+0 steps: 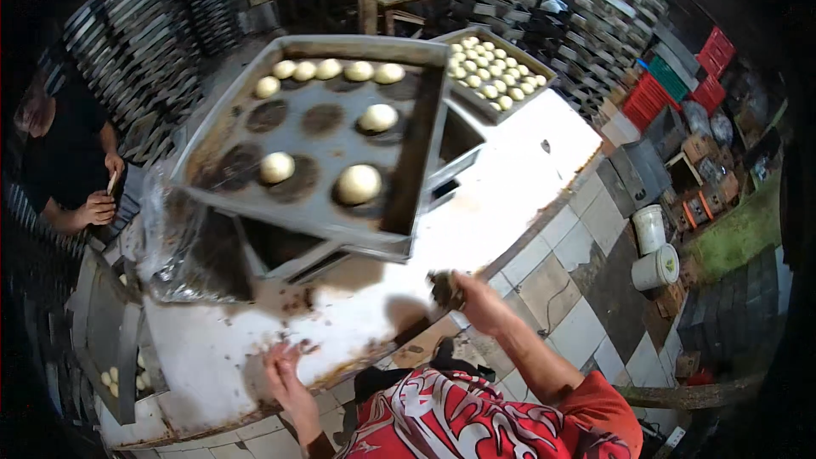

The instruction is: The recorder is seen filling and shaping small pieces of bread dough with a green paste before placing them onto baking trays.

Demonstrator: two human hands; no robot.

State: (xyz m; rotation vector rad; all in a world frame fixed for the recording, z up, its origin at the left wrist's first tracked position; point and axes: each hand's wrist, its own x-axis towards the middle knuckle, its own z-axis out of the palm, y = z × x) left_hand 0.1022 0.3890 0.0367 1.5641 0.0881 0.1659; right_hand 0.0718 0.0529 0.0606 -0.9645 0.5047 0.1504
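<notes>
My right hand point(483, 304) is closed round a dark, brownish-green clump point(445, 290) above the near edge of the white table point(204, 357). What the clump is made of does not show clearly. My left hand point(287, 379) is low over the tabletop with its fingers apart, beside reddish-brown crumbs point(303, 346). More dark crumbs point(297, 299) are scattered farther in. Beyond my hands, a large metal baking tray point(340, 153) bears several pale dough balls point(359, 184) and dark round stains. It rests on other trays point(297, 265).
Clear plastic wrap point(174, 246) hangs by the stack. A second tray point(501, 116) of dough balls lies at the far right; another tray point(127, 365) leans at left. A person point(72, 144) stands on the left. White buckets point(654, 267) and red crates point(650, 102) stand on the right.
</notes>
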